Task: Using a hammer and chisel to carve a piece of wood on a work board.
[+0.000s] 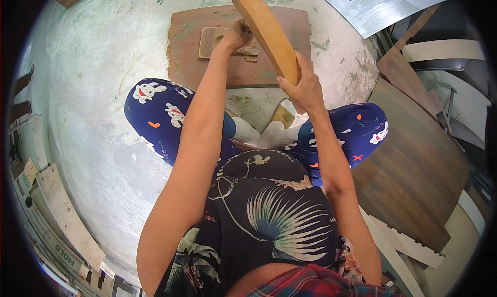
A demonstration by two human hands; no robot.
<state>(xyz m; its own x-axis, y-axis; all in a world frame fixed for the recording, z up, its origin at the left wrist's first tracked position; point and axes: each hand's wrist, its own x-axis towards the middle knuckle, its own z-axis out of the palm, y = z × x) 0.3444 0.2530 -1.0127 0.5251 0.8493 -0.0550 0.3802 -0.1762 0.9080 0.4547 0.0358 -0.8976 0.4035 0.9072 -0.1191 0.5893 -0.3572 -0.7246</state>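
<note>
My right hand (304, 87) is wrapped round the near end of a long, thick yellow-brown wooden block (266, 35), which slants up and away to the left. Beside the block's far half, my left hand (236, 37) is closed; whatever it holds is hidden by the fingers and the block. Below that hand lies a small light-brown board (207, 42) with a rough, broken patch by its right part. It rests on a larger reddish-brown panel (186, 71) strewn with crumbs and chips.
My bent legs in blue patterned trousers (362, 134) flank the panel's near side. Dark wooden sheets (414, 162) and stacked boards fill the right. Long pale strips (67, 214) line the left edge. A pale sheet (380, 9) lies at the far right on the stained floor (98, 121).
</note>
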